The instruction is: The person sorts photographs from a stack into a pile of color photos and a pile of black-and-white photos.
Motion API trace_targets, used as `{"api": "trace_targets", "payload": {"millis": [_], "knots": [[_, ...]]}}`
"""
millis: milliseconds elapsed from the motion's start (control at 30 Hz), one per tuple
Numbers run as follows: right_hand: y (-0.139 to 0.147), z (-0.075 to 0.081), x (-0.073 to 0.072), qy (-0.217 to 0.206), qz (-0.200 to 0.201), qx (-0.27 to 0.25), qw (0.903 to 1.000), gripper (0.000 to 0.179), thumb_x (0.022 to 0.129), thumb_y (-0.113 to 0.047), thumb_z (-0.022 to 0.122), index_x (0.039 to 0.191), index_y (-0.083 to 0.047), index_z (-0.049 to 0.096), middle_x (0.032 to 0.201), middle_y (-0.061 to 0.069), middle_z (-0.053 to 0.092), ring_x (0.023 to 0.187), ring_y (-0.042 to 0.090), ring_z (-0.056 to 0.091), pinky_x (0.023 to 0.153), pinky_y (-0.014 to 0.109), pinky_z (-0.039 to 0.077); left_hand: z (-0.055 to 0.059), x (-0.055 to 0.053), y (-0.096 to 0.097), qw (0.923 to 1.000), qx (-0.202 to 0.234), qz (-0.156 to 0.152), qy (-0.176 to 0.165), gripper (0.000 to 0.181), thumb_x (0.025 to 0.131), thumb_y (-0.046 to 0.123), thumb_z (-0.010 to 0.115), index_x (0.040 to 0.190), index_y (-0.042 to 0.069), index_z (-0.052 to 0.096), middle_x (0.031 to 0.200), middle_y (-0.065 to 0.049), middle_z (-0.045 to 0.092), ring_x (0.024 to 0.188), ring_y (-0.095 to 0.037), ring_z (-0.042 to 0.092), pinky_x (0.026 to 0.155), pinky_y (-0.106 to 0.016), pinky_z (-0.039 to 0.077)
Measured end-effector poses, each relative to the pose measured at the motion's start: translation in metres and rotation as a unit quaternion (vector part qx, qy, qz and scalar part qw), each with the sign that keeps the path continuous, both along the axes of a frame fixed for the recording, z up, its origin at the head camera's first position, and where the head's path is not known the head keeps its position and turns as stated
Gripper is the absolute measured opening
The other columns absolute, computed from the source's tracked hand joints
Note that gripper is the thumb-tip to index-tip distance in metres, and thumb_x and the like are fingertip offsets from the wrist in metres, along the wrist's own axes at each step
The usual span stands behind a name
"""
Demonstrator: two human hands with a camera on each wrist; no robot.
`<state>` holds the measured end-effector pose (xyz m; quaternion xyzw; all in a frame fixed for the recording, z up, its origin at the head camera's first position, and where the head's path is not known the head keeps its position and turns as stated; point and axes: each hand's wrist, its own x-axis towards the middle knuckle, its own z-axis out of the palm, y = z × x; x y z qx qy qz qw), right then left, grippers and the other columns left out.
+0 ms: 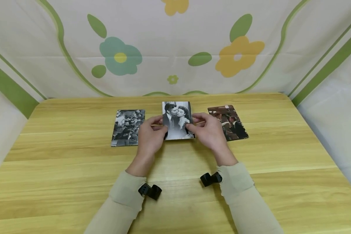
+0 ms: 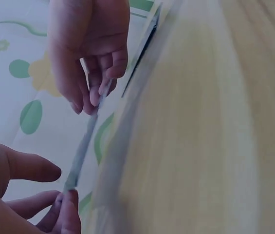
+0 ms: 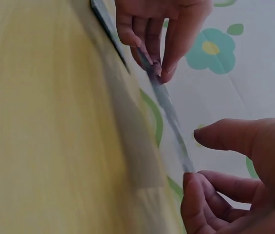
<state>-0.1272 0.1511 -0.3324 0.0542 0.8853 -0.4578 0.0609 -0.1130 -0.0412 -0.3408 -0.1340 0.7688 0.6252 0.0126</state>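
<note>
A black-and-white photo print of a couple is lifted off the table at the middle, its shadow falling beneath. My left hand holds its left side, thumb over the front and fingers bent at the edge. On the opposite side my right hand holds the right edge the same way. Seen nearly edge-on in the left wrist view, the photo print spans between both hands. The right wrist view also shows the photo print as a thin strip, with curled fingertips at its ends.
Left of the hands lies another black-and-white photo, a crowded scene. To the right, a colour photo lies at a slant, partly behind the right hand. The wooden table meets a flower-patterned cloth at its back edge.
</note>
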Motion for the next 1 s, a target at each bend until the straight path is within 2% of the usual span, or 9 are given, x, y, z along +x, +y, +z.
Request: {"api": "trace_targets", "payload": {"millis": [167, 367, 667, 833, 1000], "knots": [[-0.001, 0.009, 0.0, 0.026, -0.016, -0.018, 0.9994, 0.048, 0.097, -0.023, 0.078, 0.143, -0.013, 0.069, 0.126, 0.01, 0.073, 0.111, 0.027, 0.072, 0.089, 0.038, 0.058, 0.011, -0.004, -0.005, 0.9995, 0.025, 0.001, 0.018, 0.044, 0.097, -0.002, 0.072, 0.14, 0.008, 0.07, 0.123, -0.015, 0.07, 0.111, -0.029, 0.069, 0.083, -0.029, 0.058], [-0.001, 0.012, 0.0, 0.031, -0.017, -0.031, 0.9989, 0.047, 0.098, -0.022, 0.077, 0.143, -0.014, 0.069, 0.126, 0.01, 0.072, 0.109, 0.026, 0.07, 0.084, 0.032, 0.054, 0.018, -0.004, -0.01, 0.999, 0.04, -0.007, 0.02, 0.045, 0.099, -0.001, 0.071, 0.142, 0.01, 0.068, 0.128, -0.014, 0.068, 0.117, -0.028, 0.069, 0.082, -0.03, 0.058], [-0.012, 0.014, -0.001, 0.034, -0.015, -0.074, 0.9966, 0.046, 0.097, -0.018, 0.078, 0.142, -0.011, 0.07, 0.125, 0.011, 0.073, 0.109, 0.024, 0.069, 0.085, 0.028, 0.055, 0.019, -0.006, -0.02, 0.9999, 0.008, 0.007, 0.012, 0.04, 0.1, 0.001, 0.07, 0.139, 0.009, 0.072, 0.128, -0.013, 0.07, 0.116, -0.026, 0.069, 0.075, -0.02, 0.053], [-0.035, 0.015, -0.003, 0.033, 0.0, -0.098, 0.9946, 0.048, 0.096, -0.014, 0.079, 0.143, -0.011, 0.069, 0.126, 0.01, 0.073, 0.108, 0.024, 0.068, 0.086, 0.031, 0.058, 0.024, -0.007, -0.042, 0.9998, -0.012, 0.013, 0.009, 0.039, 0.101, 0.002, 0.068, 0.14, 0.008, 0.071, 0.129, -0.014, 0.069, 0.113, -0.022, 0.065, 0.076, -0.015, 0.051], [-0.074, 0.014, -0.004, 0.021, 0.042, -0.106, 0.9933, 0.056, 0.094, -0.013, 0.081, 0.147, -0.012, 0.065, 0.127, 0.007, 0.072, 0.108, 0.022, 0.069, 0.088, 0.034, 0.061, 0.029, -0.003, -0.082, 0.9991, -0.024, 0.036, 0.003, 0.041, 0.102, 0.003, 0.067, 0.143, 0.008, 0.07, 0.13, -0.011, 0.069, 0.108, -0.012, 0.063, 0.081, -0.012, 0.052]]}}
